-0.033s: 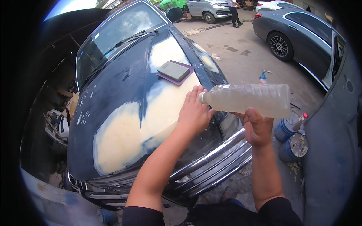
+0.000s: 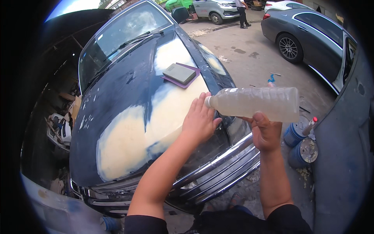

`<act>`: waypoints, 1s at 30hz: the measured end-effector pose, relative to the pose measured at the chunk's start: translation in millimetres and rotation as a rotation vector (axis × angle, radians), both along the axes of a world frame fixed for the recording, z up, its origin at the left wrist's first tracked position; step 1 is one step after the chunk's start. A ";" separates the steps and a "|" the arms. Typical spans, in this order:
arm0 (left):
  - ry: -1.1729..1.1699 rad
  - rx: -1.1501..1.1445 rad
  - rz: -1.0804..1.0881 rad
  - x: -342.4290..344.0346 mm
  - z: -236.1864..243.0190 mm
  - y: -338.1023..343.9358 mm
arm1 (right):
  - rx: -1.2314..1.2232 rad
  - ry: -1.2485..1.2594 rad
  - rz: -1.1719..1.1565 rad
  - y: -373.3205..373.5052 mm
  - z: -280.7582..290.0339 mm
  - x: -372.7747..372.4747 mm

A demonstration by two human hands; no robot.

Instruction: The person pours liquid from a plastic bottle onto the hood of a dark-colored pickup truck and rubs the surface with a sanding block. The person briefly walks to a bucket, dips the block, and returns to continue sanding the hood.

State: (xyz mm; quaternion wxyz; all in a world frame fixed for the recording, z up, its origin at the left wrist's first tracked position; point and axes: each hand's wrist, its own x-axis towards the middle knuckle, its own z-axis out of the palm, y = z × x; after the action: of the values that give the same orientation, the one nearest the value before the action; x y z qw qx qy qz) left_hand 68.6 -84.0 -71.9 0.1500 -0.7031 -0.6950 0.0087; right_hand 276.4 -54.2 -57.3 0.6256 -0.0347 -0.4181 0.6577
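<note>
The bottle (image 2: 257, 103) is held in the air over the front corner of the car's bonnet (image 2: 113, 97), lying nearly level with its white cap (image 2: 208, 102) pointing left. The right hand (image 2: 265, 130) grasps it from below, thumb pressed along the near underside and the other fingers mostly hidden behind, the forearm rising almost straight from the lower edge. The left hand (image 2: 199, 121) is released, back upward, its fingers stretched out nearly straight and its thumb angled toward the right; its fingertips lie beside the cap, and whether the palm touches the bonnet I cannot tell. The bottle is translucent, cloudy plastic, with a tapered shoulder and ridged, slightly uneven walls; how much liquid it contains is unclear. Beneath the left arm, the bonnet is dull dark blue with broad, matt cream patches (image 2: 122, 144) whose edges fade through smeared pale blue. Farther up it, a flat grey rectangular block (image 2: 179, 73) rests on a thin purple sheet (image 2: 184, 85) with sharp corners. Shiny chrome bars (image 2: 230, 165) run across the car's front. To the right stand round blue buckets (image 2: 298, 156), with crumbly pale scraps on the ground near them.
</note>
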 end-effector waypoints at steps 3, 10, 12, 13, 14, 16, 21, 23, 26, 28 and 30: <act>0.131 -0.022 -0.133 -14.4 -6.5 -51.8 | 0.006 -0.024 -0.020 2.9 -6.9 -1.9; 0.091 -0.008 -0.016 -63.2 -0.6 -143.0 | 0.044 0.003 0.011 0.4 -2.1 -7.0; 0.089 0.024 0.029 -63.4 1.6 -145.3 | 0.075 -0.042 -0.020 2.9 -4.6 -5.4; 0.068 0.039 0.064 -57.1 0.5 -137.0 | 0.089 -0.064 -0.038 5.0 -5.7 -3.5; 0.046 0.058 0.099 -49.1 -0.1 -125.8 | 0.072 -0.059 -0.040 6.4 -6.4 -2.0; 0.024 0.072 0.135 -31.7 -5.7 -85.9 | 0.042 -0.065 -0.041 8.3 -9.1 -2.1; 0.031 0.083 0.053 3.2 -0.2 5.3 | 0.029 -0.039 -0.033 1.3 -4.5 -3.2; 0.058 0.093 0.078 9.0 -2.6 14.7 | 0.068 -0.089 -0.078 1.9 -8.2 -1.1; 0.036 0.007 -0.099 8.0 -4.3 -4.8 | 0.080 -0.113 -0.083 3.7 -11.4 2.6; 0.132 -0.053 -0.167 5.0 -6.0 -23.7 | 0.001 -0.013 -0.011 -1.4 -5.7 1.8; 0.227 -0.078 -0.233 -0.9 -8.2 -40.8 | 0.012 -0.015 -0.027 -1.4 -6.6 -2.2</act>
State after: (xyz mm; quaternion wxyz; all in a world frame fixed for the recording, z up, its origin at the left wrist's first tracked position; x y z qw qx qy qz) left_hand 67.7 -124.8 -80.2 0.2002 -0.7786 -0.5867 0.0974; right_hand 274.2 -55.6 -63.9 0.6314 -0.0415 -0.4262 0.6466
